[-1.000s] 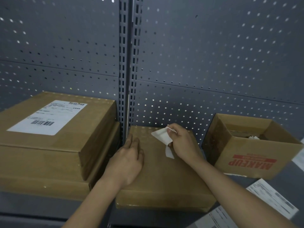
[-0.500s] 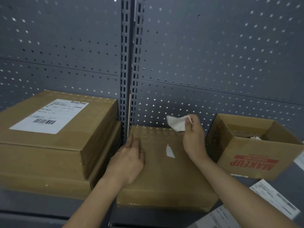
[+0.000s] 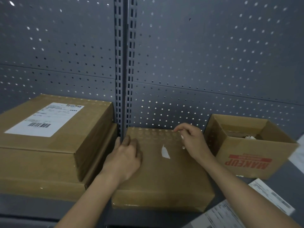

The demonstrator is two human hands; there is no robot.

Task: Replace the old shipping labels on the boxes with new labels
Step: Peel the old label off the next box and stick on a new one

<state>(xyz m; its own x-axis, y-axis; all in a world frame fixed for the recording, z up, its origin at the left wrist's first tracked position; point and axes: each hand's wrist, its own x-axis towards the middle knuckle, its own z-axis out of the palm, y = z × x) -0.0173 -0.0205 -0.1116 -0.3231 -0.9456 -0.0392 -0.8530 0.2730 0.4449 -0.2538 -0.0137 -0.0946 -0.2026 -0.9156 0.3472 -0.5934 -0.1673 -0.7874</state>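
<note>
- A small white label scrap (image 3: pixel 165 152) is stuck on top of the middle box (image 3: pixel 164 178). The box lies flat on the shelf (image 3: pixel 41 208), right in front of the person.
- The scrap is long and thin. It points away from the person and leans a little to one side.
- It sits between the two hands, but closer to the right one.
- The right hand (image 3: pixel 191 139) is just to the right of the scrap, low over the back of the box. Its fingers are curled. A bit of white, a torn-off piece (image 3: pixel 182 137), peeks out, so I think the hand is pinching it.
- The left hand (image 3: pixel 126 155) lies flat on the left side of the box with its fingers pressed together. It seems to be holding the box down.
- I think the right hand should pick off the scrap, as it only needs a short reach to the left.
- The open MAKEUP box (image 3: pixel 246 155) is just to the right of that hand, with crumpled white paper inside.
- New label sheets (image 3: pixel 271 196) lie on the shelf near the right arm.
- On the left is a stack of boxes (image 3: pixel 49 162) with a shipping label (image 3: pixel 46 120) on top.
</note>
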